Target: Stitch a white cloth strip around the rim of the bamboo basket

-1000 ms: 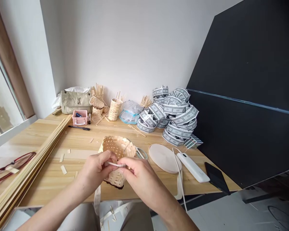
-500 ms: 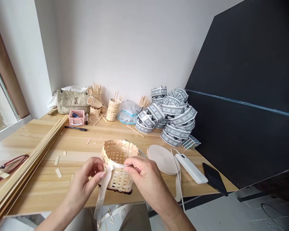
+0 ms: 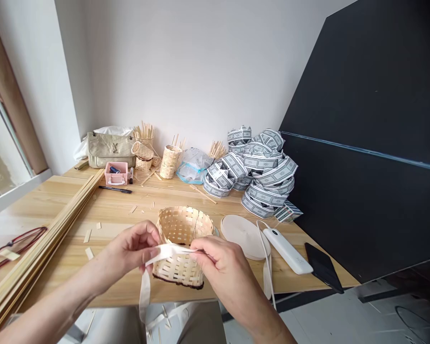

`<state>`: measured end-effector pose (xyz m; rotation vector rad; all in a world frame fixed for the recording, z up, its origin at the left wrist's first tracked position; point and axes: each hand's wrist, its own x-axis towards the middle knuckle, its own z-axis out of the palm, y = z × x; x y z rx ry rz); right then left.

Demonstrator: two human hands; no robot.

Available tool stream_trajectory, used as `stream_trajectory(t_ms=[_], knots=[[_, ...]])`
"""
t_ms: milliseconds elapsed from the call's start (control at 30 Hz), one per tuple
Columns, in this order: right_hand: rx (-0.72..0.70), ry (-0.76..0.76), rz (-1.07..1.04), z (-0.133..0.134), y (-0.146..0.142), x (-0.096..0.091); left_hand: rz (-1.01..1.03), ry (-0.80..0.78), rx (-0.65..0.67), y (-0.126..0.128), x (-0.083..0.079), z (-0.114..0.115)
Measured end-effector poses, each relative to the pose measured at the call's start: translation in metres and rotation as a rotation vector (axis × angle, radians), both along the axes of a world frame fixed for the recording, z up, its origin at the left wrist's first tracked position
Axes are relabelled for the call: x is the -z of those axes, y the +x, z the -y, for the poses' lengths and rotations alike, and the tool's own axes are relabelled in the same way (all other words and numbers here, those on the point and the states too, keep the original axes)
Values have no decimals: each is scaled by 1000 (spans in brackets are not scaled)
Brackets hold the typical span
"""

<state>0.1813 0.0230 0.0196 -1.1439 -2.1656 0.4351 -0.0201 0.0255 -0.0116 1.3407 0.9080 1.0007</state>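
Left hand [image 3: 134, 247] is pinching a white strap [image 3: 170, 250] btwn thumb & fingers, & right hand [image 3: 220, 270] is gripping the strap's other end. Both are holding it against a small woven bamboo basket [image 3: 182, 224], which is sitting near the front edge of the worktop [image 3: 107, 286]. A round roll of pale tape [image 3: 244, 236] & a white power bank [image 3: 287, 251] are lying to the right.

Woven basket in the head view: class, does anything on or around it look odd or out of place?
The bamboo basket has a dark, uneven lower rim, unlike its pale strips; scorch or stain, I cannot tell. Bamboo offcuts also lie scattered across the wooden table.
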Motion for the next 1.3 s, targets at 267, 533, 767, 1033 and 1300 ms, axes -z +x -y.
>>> stream_trajectory(t_ms=[267, 533, 767, 1033, 1300], knots=[[-12, -15, -30, 1, 2, 0, -139, 320, -106, 4, -12, -11], [-12, -73, -92, 1, 1, 1, -188, 381, -138, 5, -18, -13], [-14, -172, -152, 3, 3, 6, -251, 455, -104, -1, -17, -19], [-15, -209, -155, 2, 3, 6, -276, 407, -65, -4, -20, -23], [-33, -208, -167, 3, 3, 7, -350, 451, -31, -6, -23, -23]])
